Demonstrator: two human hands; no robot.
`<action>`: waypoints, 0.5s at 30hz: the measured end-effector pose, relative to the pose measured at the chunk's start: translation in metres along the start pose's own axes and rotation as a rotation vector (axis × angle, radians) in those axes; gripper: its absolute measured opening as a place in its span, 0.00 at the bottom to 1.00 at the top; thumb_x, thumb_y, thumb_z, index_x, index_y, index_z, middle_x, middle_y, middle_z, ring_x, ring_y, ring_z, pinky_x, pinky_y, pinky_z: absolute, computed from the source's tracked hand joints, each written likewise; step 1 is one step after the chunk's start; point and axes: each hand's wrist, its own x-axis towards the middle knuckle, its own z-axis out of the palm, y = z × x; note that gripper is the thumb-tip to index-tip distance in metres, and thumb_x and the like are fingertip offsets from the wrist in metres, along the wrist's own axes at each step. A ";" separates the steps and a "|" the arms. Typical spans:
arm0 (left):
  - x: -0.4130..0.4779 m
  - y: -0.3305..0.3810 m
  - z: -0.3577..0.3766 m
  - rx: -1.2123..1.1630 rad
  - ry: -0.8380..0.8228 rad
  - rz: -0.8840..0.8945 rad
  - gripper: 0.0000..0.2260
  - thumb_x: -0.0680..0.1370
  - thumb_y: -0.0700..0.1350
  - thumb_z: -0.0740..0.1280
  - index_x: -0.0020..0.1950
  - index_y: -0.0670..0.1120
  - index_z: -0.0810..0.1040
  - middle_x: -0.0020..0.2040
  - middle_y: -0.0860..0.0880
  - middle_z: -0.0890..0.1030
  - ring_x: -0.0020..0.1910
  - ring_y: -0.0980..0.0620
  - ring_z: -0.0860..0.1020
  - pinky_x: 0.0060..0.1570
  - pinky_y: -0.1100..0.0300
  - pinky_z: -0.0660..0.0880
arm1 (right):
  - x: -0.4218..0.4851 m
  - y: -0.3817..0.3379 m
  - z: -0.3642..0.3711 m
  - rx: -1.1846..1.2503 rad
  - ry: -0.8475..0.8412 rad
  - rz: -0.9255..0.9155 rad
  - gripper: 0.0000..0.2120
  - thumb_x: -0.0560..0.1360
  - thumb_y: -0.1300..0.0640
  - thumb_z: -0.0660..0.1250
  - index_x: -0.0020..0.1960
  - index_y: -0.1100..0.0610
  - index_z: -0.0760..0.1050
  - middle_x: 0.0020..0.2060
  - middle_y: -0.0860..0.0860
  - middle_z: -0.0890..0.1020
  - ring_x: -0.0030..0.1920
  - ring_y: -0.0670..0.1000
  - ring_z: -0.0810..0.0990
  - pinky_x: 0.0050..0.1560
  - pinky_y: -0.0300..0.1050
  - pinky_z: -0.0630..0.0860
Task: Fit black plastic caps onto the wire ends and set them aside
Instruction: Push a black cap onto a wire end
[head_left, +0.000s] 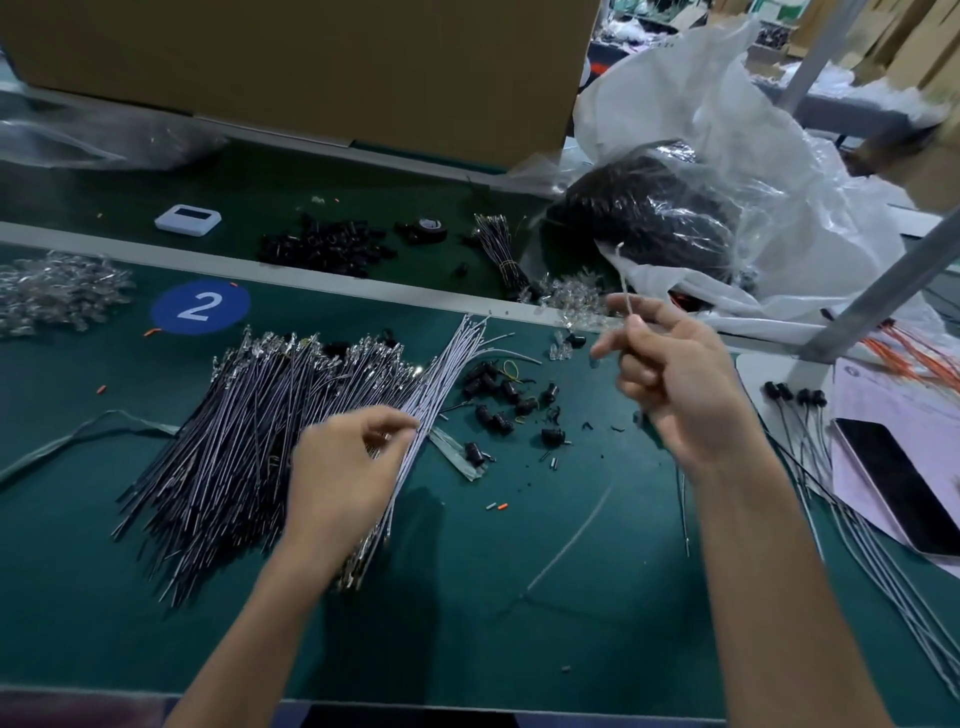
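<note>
A big pile of thin black and grey wires (249, 441) lies on the green mat at left. My left hand (343, 467) rests on the pile's right side and pinches grey wires (447, 364) between thumb and fingertips. My right hand (670, 379) is raised to the right and pinches a single grey wire (623, 275) that points upward. Loose black plastic caps (498, 405) lie scattered between my hands. Several capped wires (795, 400) lie at the right, beside a phone.
A phone (904, 483) on pink paper lies at far right. Behind a grey rail sit more black caps (327, 244), a tape roll (431, 226), a white device (188, 219) and a plastic bag of black parts (654, 208). A cardboard box (311, 67) stands at the back.
</note>
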 end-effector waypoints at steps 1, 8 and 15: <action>0.006 0.002 -0.004 0.020 0.045 0.011 0.04 0.75 0.44 0.72 0.48 0.52 0.85 0.39 0.62 0.81 0.38 0.63 0.79 0.38 0.73 0.74 | -0.004 -0.001 -0.002 -0.066 0.003 -0.022 0.10 0.82 0.64 0.55 0.58 0.59 0.73 0.33 0.54 0.82 0.24 0.44 0.62 0.24 0.33 0.60; 0.014 0.040 0.013 -0.842 -0.258 -0.123 0.13 0.69 0.49 0.71 0.51 0.47 0.85 0.42 0.49 0.86 0.35 0.56 0.79 0.32 0.66 0.75 | -0.031 0.021 0.024 -0.383 -0.210 -0.053 0.09 0.81 0.65 0.58 0.53 0.57 0.76 0.33 0.54 0.84 0.24 0.41 0.65 0.26 0.30 0.63; 0.020 0.034 0.020 -1.027 -0.303 -0.102 0.09 0.66 0.44 0.74 0.44 0.45 0.87 0.36 0.49 0.83 0.32 0.57 0.75 0.29 0.67 0.72 | -0.036 0.038 0.025 -0.317 -0.311 0.067 0.08 0.81 0.65 0.58 0.53 0.61 0.76 0.30 0.54 0.81 0.24 0.45 0.60 0.25 0.33 0.58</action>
